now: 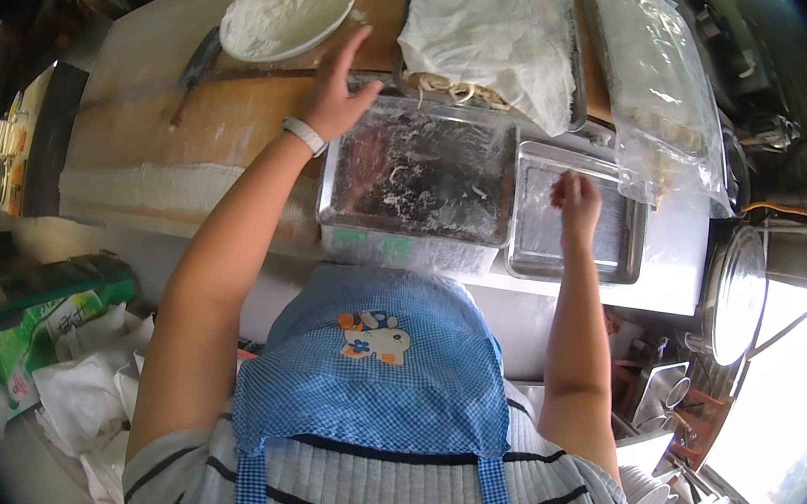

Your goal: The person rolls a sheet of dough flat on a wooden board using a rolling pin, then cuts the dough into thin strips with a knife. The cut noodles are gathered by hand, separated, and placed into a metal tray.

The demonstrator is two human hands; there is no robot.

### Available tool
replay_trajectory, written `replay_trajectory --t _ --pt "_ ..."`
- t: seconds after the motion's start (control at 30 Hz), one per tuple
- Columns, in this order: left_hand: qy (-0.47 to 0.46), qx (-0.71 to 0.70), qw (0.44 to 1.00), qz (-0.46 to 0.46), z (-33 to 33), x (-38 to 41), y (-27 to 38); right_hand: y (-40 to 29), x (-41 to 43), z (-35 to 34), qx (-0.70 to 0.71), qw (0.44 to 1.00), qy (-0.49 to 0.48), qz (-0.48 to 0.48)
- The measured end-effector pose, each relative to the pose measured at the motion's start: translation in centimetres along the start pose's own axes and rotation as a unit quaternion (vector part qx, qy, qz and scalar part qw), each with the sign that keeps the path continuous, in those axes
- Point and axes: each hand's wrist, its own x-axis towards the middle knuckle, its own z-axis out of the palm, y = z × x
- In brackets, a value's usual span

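My left hand [339,97], a white band on its wrist, has thumb and fingers spread and nothing in it. It hovers near the back left corner of a flour-dusted metal tray [421,171]. This tray sits on a translucent plastic box [411,251]. Over a smaller, shallow metal tray [612,244] on the right, my right hand [577,201] has its fingers curled together. Whether anything small is inside them is hidden. Behind the dusted tray, a white cloth [491,32] covers another tray, with strands of noodles or dough [461,91] showing at its front edge.
A white bowl of flour [282,10] stands at the back left, beside a dark-bladed knife or scraper [200,64]. Clear plastic film [651,78] covers a tray at the back right. Flour lies along the front of the wooden board [262,110]. A round metal lid [738,293] stands right of the table.
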Motion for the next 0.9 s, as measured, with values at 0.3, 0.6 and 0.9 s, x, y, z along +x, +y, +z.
replay_trajectory --t 0.3,0.6,0.9 --pt "0.086 0.022 0.933 -0.349 -5.4 -19.2 -11.3 10.2 -11.9 0.7 -0.521 0.840 -0.108 -0.111" --pt "0.039 0.290 0.924 -0.248 -2.3 -25.3 -7.9 9.3 -12.0 1.0 -0.447 0.883 -0.055 -0.129" --pt "0.099 0.165 0.958 -0.213 0.2 -23.8 -5.5 3.1 -9.0 8.3 -0.543 0.792 -0.146 -0.239"
